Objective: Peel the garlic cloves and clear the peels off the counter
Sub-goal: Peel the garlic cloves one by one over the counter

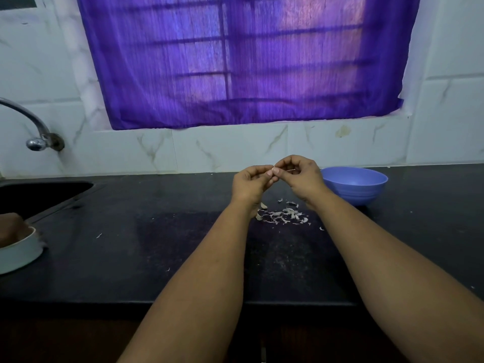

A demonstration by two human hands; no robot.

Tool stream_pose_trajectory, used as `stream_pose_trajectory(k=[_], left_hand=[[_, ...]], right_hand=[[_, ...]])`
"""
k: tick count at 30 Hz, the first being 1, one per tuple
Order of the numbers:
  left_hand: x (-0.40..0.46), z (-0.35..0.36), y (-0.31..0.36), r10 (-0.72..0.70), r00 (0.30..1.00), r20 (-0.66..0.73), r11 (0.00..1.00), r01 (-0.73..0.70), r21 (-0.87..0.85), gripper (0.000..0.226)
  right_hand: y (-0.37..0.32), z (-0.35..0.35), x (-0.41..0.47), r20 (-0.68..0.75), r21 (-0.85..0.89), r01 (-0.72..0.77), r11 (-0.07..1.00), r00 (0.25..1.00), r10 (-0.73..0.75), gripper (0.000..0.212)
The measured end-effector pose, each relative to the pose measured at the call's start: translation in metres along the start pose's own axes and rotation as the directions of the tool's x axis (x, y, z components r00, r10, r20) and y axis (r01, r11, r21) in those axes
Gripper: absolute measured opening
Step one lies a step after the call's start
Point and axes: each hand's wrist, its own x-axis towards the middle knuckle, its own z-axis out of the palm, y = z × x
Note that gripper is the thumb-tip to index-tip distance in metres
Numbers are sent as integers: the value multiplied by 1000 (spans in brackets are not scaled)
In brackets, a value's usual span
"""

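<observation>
While both hands are pinching one garlic clove to strip skin, left hand and right hand are hovering over peels mid-desk, bowl near back edge.

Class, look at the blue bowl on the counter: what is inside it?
The blue bowl shows only a bare pale inner wall. Its near rim hides the bottom, and the right hand covers its left edge, so peeled cloves there cannot be ruled out.

Both forearms are bare right up to the near edge of the view, with no sleeve showing. The left hand and right hand carry short fingernails on their fingers.
</observation>
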Motion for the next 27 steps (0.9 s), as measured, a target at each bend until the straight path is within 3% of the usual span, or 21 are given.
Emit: stream_pose_trajectory(k=[6,17,23,27], left_hand=[[-2,0,3,-25,999,25,1000,25,11,10],[-6,0,6,-60,997,48,998,58,31,8],[-5,0,4,-59,998,28,997,58,48,7],[-4,1,2,-38,999,-11,998,39,49,7]], right_hand=[[-3,-2,-1,50,66,-16,998,999,13,12],[-5,-15,-2,234,-44,7,999,972,4,3],[-4,-9,-2,223,-132,16,991,975,14,6],[-3,-1,-2,168,-76,-28,997,985,41,4]])
